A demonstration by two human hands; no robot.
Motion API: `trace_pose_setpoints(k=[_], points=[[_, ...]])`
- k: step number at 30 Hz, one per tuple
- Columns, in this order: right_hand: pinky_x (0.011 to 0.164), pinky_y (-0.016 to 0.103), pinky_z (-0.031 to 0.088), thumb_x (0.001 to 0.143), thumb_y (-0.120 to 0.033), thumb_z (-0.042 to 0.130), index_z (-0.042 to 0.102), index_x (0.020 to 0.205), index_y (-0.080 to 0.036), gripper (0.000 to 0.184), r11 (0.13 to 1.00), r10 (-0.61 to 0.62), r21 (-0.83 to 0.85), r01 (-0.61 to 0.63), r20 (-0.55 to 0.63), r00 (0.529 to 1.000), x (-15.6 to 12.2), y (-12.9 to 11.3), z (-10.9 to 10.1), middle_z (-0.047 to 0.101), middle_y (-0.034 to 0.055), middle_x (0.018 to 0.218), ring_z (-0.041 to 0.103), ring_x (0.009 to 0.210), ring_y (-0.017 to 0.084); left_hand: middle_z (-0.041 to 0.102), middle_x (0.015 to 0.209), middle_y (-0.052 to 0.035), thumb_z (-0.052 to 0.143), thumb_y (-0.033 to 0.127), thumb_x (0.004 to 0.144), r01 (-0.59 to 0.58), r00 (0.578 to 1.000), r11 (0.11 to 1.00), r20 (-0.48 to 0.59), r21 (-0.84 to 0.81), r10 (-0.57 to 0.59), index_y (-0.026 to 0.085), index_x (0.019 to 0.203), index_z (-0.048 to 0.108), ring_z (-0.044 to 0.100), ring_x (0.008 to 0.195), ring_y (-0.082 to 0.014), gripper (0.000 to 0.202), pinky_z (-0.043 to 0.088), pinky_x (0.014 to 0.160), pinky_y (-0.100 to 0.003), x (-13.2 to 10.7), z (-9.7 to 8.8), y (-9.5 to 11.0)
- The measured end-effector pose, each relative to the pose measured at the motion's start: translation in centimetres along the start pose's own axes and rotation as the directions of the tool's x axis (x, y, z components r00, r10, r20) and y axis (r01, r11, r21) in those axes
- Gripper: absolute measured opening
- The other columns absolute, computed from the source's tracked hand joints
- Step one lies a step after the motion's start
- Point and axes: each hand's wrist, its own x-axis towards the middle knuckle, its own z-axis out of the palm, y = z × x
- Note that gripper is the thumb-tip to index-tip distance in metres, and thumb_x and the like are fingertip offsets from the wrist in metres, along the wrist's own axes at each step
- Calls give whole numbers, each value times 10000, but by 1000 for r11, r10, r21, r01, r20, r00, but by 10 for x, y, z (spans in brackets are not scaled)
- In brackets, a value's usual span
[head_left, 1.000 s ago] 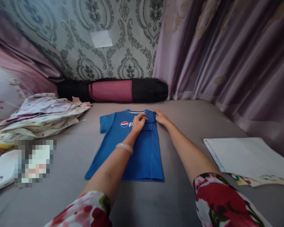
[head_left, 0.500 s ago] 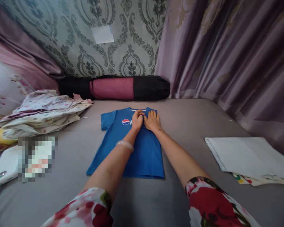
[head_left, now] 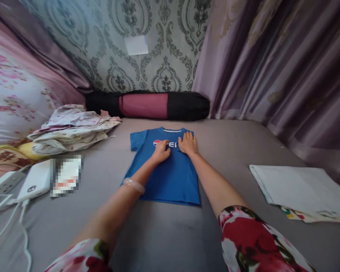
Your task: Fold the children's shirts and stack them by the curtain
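A blue T-shirt [head_left: 164, 177] lies flat on the grey bed, its neckline away from me. Part of a round red, white and blue logo and white letters show on its chest. My right hand [head_left: 188, 144] rests flat near the shirt's right shoulder, fingers stretched out. No sleeve shows on that side, while the left sleeve is spread out. My left hand [head_left: 161, 152] is over the chest print with fingers loosely bent and apart, holding nothing; it covers part of the logo and letters. A pale bangle [head_left: 134, 185] circles my left wrist.
Folded white cloth [head_left: 297, 185] lies at the right. To the left are a pile of patterned cloth [head_left: 70, 130], a white power bank [head_left: 36, 179] with cables, and a power strip [head_left: 6, 184]. A black and pink roll-shaped bag [head_left: 143, 105] lines the wall.
My left hand has moved left and toward me, away from my right hand, uncovering letters and the collar. My right hand stays on the shirt's right shoulder. The view has shifted left.
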Motion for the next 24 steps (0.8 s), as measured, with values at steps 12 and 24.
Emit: trace_pose_setpoints(k=[12,24], points=[[1154,488,41,982,-390,200,270,1479,-16,626,993,33,-113,-22,98,995,11,-13,-9,209,161,1563,121,1443,278,391,1485,-159,274,487,978,-13,990,798,118,603,-74,118,1407,408,330,1392,-285,582,282,1139,-473,-138,-85,-17],[1144,494,108,976,-453,146,264,1490,-57,659,994,28,-105,-18,95,995,19,-16,3,215,149,1564,156,1435,258,356,1513,-121,242,457,990,7,988,765,113,644,-105,138,1442,385,287,1416,-251,571,244,1156,-468,-141,-84,-8]])
